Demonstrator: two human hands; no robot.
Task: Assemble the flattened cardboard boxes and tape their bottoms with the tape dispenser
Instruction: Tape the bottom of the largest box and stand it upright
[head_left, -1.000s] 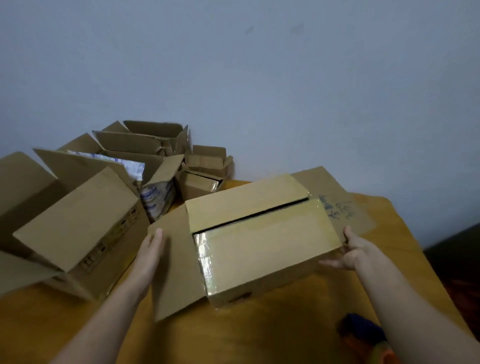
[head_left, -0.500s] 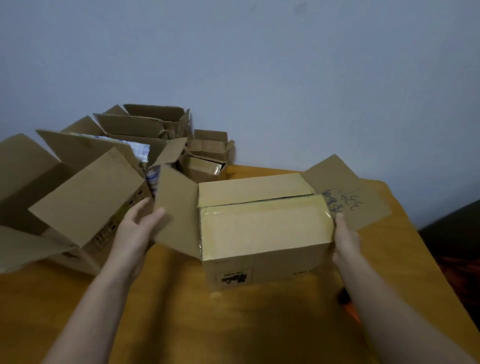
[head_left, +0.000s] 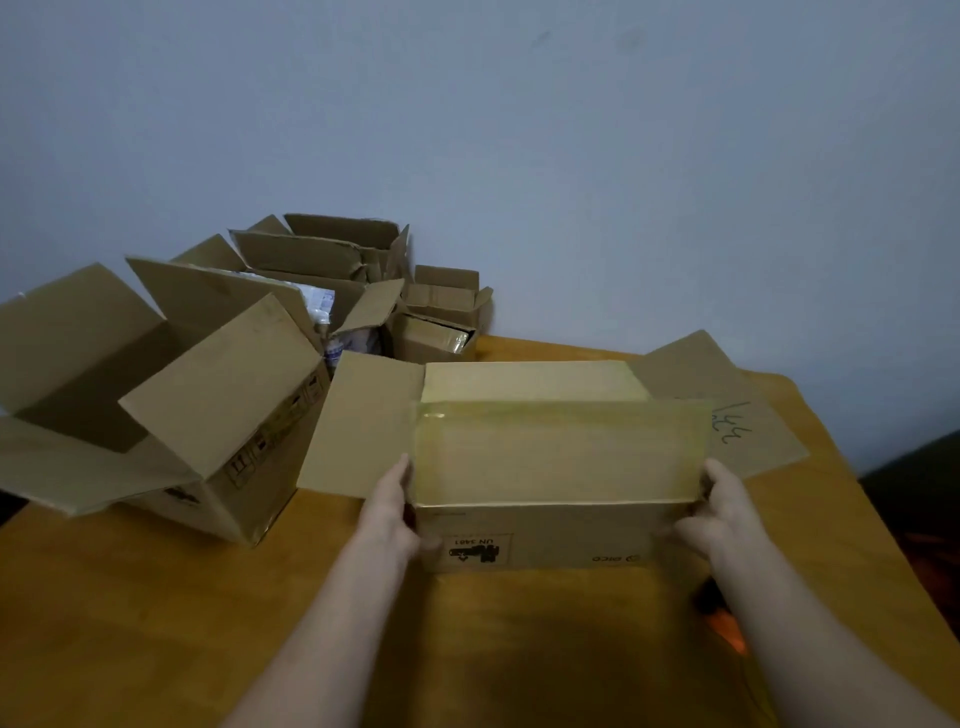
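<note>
A cardboard box (head_left: 561, 452) stands upside down on the wooden table (head_left: 156, 623), its printed label inverted on the near wall. Its two long flaps lie folded flat on top under glossy yellowish tape. The short flaps stick out to the left (head_left: 363, 426) and to the right (head_left: 727, 405), the right one with handwriting. My left hand (head_left: 392, 512) holds the box's left end and my right hand (head_left: 722, 512) holds its right end, thumbs on the near wall. An orange and dark tape dispenser (head_left: 727, 631) lies mostly hidden behind my right forearm.
A large open box (head_left: 223, 415) stands left of the middle box, nearly touching its left flap. Several more open boxes (head_left: 332, 249) are stacked against the wall behind it, with a small one (head_left: 441, 306) beside them. The table's right edge (head_left: 883, 519) runs close by.
The box has turned square to me and come nearer. The far flap's gap closed. My hands moved from the side flaps to the box's two ends.
</note>
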